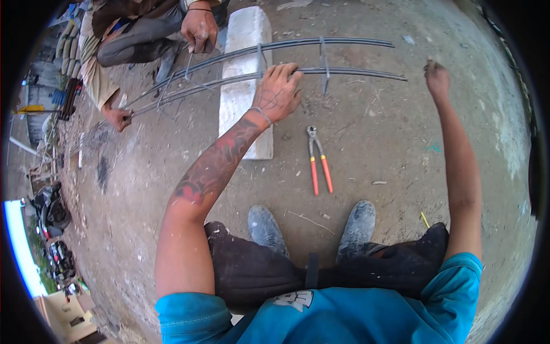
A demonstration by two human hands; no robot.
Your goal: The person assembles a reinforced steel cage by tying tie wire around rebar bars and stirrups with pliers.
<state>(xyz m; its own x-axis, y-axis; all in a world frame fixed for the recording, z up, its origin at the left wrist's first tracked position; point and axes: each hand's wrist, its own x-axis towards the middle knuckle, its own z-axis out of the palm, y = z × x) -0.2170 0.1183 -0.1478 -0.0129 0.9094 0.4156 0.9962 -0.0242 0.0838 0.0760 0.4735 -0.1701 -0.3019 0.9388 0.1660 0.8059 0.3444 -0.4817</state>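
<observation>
Rebar [344,73]: dark grey. Block [247,86]: white. Pincers [319,160]: steel head, orange-red handles. Shirt [355,315]: teal, white print. Shorts [258,269]: black. Shoes [266,226]: dusty grey. Left forearm [220,163]: red-black tattoo. Ground [389,143]: grey-brown concrete.

Dull dark steel rods [321,71] over a rough white concrete block [243,97] – pincers [319,157] with glossy orange plastic grips

The left hand's fingers [288,73] hide behind the rebar [344,71].
</observation>
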